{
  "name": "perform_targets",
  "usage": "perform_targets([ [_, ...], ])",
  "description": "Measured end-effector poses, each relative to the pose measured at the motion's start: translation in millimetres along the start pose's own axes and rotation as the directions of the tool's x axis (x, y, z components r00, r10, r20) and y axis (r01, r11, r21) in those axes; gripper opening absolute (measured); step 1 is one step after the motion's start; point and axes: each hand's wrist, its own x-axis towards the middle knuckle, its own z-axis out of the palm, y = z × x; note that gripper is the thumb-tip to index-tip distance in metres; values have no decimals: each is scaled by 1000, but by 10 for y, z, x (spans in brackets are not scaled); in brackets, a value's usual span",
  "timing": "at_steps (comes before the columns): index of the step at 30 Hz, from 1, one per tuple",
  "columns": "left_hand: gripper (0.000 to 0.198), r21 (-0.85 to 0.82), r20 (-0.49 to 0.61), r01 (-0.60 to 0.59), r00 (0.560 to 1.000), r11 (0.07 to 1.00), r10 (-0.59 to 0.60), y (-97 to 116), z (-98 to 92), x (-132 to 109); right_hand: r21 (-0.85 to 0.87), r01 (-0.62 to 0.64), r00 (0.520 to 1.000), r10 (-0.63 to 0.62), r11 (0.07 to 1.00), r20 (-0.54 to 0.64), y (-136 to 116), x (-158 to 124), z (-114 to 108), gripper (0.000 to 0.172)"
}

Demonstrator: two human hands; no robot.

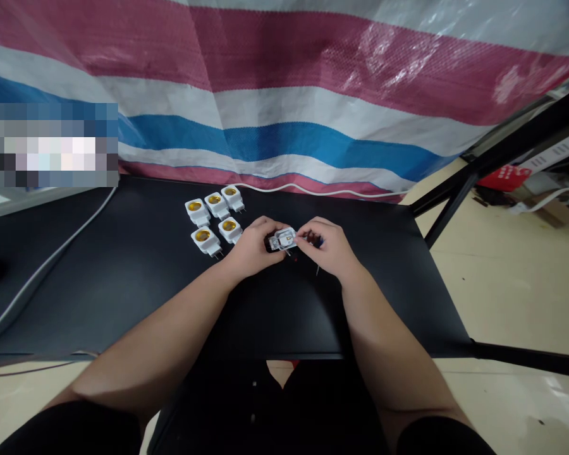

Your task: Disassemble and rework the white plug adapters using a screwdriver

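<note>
My left hand (253, 249) is closed around a white plug-in lamp socket (285, 238), holding it just above the table with its hollow inside facing up and small metal contacts showing. My right hand (326, 245) is pinched at the right rim of this socket. Whatever its fingertips hold is too small to make out. Under the right palm a bit of blue shows, and a thin rod (317, 270) sticks out below it. Left of my hands, several white lamp sockets with brass-coloured cups, one of them (205, 240) nearest me, lie in two rows, their plug pins pointing right.
The black table (142, 284) has a white cable (52, 256) across its left side and another white cord (303, 188) along its back edge. A striped plastic sheet (284, 136) hangs behind. At the right stands a black metal frame (450, 202). A blurred-out patch covers the upper left.
</note>
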Motion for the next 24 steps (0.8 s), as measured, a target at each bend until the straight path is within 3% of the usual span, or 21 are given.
perform_targets([
  [4, 41, 12, 17, -45, 999, 999, 45, 5, 0, 2, 82, -61, 998, 61, 995, 5, 35, -15, 110, 7],
  [12, 45, 21, 9, -14, 1000, 1000, 13, -19, 29, -3, 192, -133, 980, 159, 972, -122, 100, -4, 243, 8],
  [17, 49, -158, 14, 83, 997, 984, -82, -19, 67, -8, 127, -123, 978, 141, 984, -151, 93, -5, 277, 8],
  [24, 76, -447, 153, 265, 964, 854, -218, -34, 65, -12, -16, -97, 980, 93, 995, -177, 75, 0, 237, 11],
])
